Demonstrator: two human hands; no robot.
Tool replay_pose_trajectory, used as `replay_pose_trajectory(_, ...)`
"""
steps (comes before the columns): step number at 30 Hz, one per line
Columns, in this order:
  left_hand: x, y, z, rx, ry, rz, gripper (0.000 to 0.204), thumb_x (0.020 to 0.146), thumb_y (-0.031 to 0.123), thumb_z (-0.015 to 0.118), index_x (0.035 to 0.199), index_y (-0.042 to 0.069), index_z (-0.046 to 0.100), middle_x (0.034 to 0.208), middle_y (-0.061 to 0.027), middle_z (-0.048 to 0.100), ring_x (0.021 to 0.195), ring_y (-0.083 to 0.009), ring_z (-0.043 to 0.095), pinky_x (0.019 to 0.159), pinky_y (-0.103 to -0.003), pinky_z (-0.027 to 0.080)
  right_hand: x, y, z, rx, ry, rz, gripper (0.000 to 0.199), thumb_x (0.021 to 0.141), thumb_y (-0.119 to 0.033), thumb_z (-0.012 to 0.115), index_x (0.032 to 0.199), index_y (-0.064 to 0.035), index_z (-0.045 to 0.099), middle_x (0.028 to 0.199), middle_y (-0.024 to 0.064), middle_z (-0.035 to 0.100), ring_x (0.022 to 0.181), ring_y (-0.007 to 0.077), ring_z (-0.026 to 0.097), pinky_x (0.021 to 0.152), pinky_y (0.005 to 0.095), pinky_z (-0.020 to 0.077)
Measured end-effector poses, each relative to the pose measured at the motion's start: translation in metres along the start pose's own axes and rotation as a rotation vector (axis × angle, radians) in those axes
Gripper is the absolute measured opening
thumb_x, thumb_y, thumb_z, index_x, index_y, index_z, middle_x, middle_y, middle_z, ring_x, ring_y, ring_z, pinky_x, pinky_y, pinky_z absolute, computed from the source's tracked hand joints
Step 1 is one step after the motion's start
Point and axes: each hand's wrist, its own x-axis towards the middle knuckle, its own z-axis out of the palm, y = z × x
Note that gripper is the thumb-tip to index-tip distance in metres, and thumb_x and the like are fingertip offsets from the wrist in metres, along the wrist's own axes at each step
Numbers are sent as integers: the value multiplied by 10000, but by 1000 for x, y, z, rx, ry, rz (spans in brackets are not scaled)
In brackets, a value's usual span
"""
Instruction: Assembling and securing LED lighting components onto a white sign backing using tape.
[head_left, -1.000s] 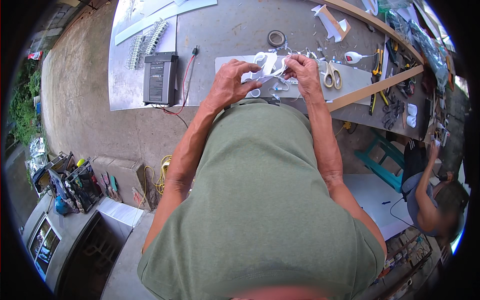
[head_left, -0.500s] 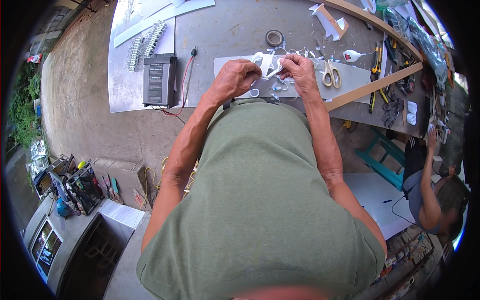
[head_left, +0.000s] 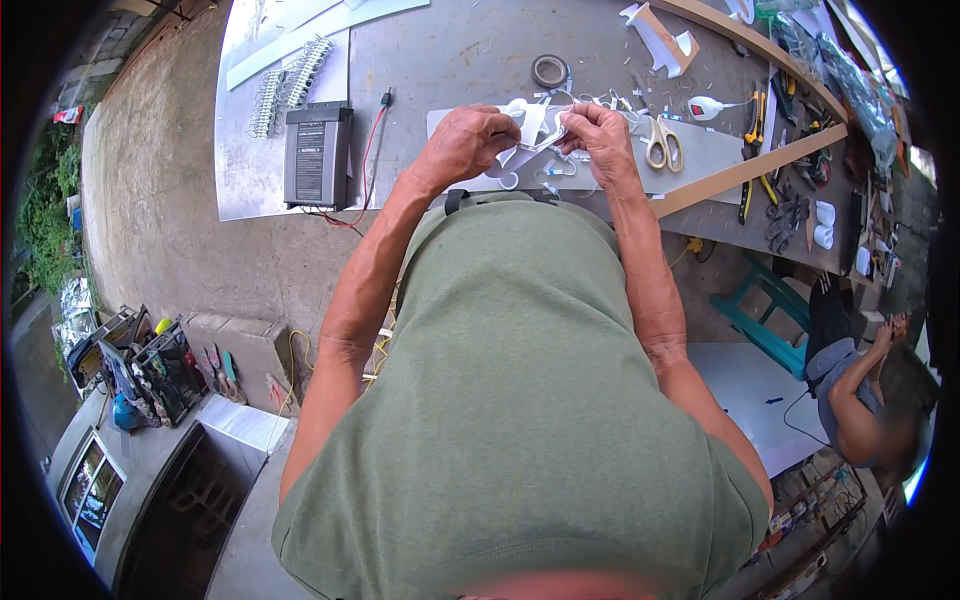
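Over the near edge of the metal worktable [head_left: 440, 70], both my hands are at a small white curved piece [head_left: 534, 122]; its exact kind I cannot make out. My left hand [head_left: 468, 145] pinches its left side with bent fingers. Thumb and fingertips of my right hand [head_left: 600, 140] close on its right end. Below the hands lies a flat grey sheet [head_left: 700, 160], strewn with thin white wires and small light modules [head_left: 552, 172]. Scissors [head_left: 664, 145] with cream handles rest just right of my right hand. A roll of dark tape [head_left: 549, 70] sits beyond the piece.
At left stand a dark power supply box [head_left: 318, 158] with a red lead, and coiled strings of modules [head_left: 292, 88]. Right are a small white bottle [head_left: 705, 109], pliers [head_left: 753, 125] and a tan strip [head_left: 750, 172]. A co-worker [head_left: 858, 385] is near a green stool [head_left: 765, 312].
My left hand has shifted slightly up and left, and the white piece has tilted a little between my hands. The co-worker's arm has drawn back from the table.
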Motion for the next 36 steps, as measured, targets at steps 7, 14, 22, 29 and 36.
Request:
replay_pose_trajectory(7, -2, 1, 2, 124, 94, 137, 111, 840, 95, 716, 947, 74, 738, 899, -96, 702, 840, -270, 668, 758, -376, 529, 1, 1, 0, 6, -13, 10, 178, 869, -101, 715, 959, 50, 691, 770, 116, 703, 622, 159, 689, 516, 235, 548)
replay_pose_trajectory(14, -5, 5, 3, 106, 78, 135, 177, 826, 96, 733, 1001, 85, 753, 907, -91, 709, 818, -250, 670, 737, -361, 534, 2, 1, -1, 16, -18, 17, 178, 870, -104, 716, 958, 49, 690, 772, 115, 704, 619, 161, 689, 515, 240, 546)
replay_pose_trajectory(22, -10, 0, 6, 19, 84, 61, 175, 826, 86, 744, 999, 68, 763, 879, -101, 721, 746, -209, 674, 687, -329, 534, 1, 1, 1, 18, -3, 25, 168, 876, -103, 710, 949, 46, 689, 770, 112, 702, 618, 164, 690, 514, 241, 546)
replay_pose_trajectory(29, -15, -7, 3, -339, -16, -329, 209, 865, 125, 726, 1053, 36, 748, 886, -89, 736, 777, -152, 680, 726, -285, 522, 3, 1, -2, 34, 4, 28, 146, 880, -98, 700, 934, 38, 694, 766, 104, 700, 618, 154, 682, 519, 242, 545)
replay_pose_trajectory(36, -25, -23, 0, -759, 26, -246, 379, 868, 213, 757, 1187, 20, 688, 900, -53, 698, 816, -114, 630, 767, -269, 507, 5, -3, -4, 31, 29, 6, 150, 883, -103, 689, 932, 38, 695, 760, 98, 697, 629, 145, 679, 521, 244, 544)
